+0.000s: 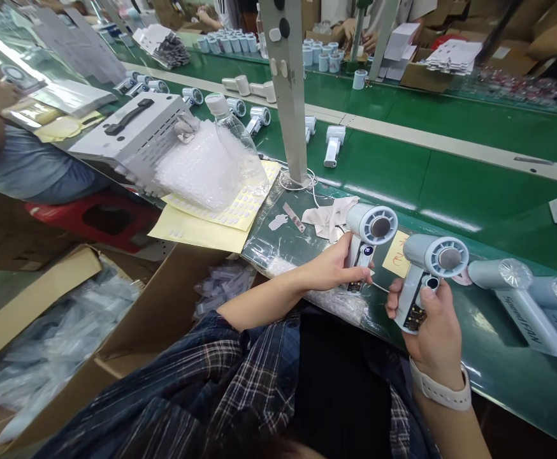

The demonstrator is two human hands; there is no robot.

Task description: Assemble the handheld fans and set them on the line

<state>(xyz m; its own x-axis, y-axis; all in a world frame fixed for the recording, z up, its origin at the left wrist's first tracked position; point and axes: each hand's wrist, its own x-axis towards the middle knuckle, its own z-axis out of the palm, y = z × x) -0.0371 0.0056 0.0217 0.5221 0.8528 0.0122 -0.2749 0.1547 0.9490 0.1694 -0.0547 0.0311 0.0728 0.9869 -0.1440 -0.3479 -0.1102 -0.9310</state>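
Observation:
My left hand (343,264) is closed around the handle of a light blue handheld fan (362,224); a small round display on it is lit. In my right hand (434,319) is a second handheld fan (426,255), gripped by its handle with my thumb near the round button. Circuit parts show at the lower handle of each. Between the two lies a yellow note (397,254) with red writing. A crumpled pale cloth (330,218) rests beside the left fan. To the right, two wrapped fans (522,306) marked "Speed FAN" lie on the green table.
A metal post (288,95) rises ahead. Yellow sticker sheets (202,229), a bubble-wrap bundle (202,166) and a grey metal box (130,131) stand left. More fans (334,145) lie on the green conveyor (397,166). Cardboard boxes (139,319) hold plastic bags. Co-workers sit nearby.

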